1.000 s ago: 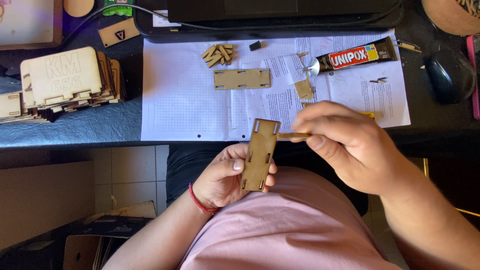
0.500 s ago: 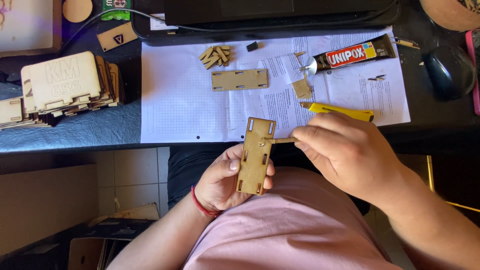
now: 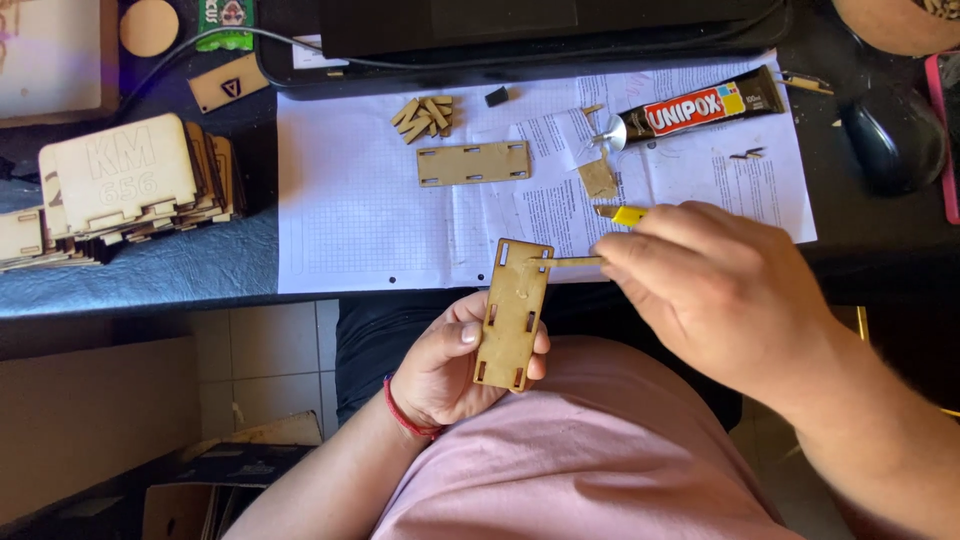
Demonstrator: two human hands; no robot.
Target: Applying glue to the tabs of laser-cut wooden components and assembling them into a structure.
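Two hands point(image 3: 450, 365) point(image 3: 700, 290) — slotted panel point(image 3: 512, 315) off-desk

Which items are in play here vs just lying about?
In play: slotted panel in left hand; thin stick in right hand.
Lying about: glue tube, second panel, small wood pieces, panel stack, mouse.

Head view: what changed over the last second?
The right hand keeps its thin wooden stick; the tip, near the slotted panel's top right corner a second ago, now lies on its upper face. The left hand still holds the panel from below, tilted much the same. The glue tube, the flat panel on the paper and the stack of wooden pieces have not moved.
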